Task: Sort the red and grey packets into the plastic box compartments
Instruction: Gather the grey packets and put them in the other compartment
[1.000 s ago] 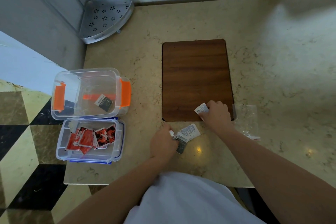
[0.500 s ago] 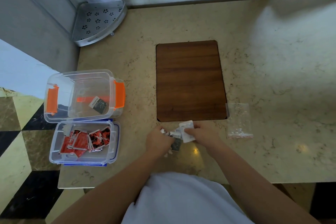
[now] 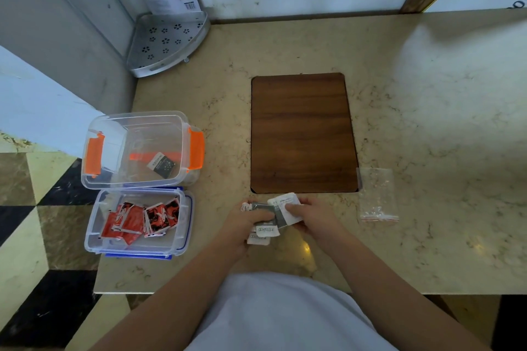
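Near the counter's front edge my left hand (image 3: 245,222) grips a small stack of grey packets (image 3: 263,209). My right hand (image 3: 309,218) pinches one grey-and-white packet (image 3: 285,202) against that stack. At the left stand two clear plastic boxes. The farther box with orange clips (image 3: 137,122) holds one grey packet (image 3: 163,165). The nearer box with blue clips (image 3: 142,248) holds several red packets (image 3: 142,219).
A brown wooden board (image 3: 302,131) lies in the middle of the marble counter. An empty clear zip bag (image 3: 377,194) sits to the right of my hands. A perforated metal corner shelf (image 3: 168,43) stands at the back left. The counter drops off at the left beside the boxes.
My right hand came back from the board's near corner with a grey packet and joined it to the stack in my left hand. The camera view shifted slightly.
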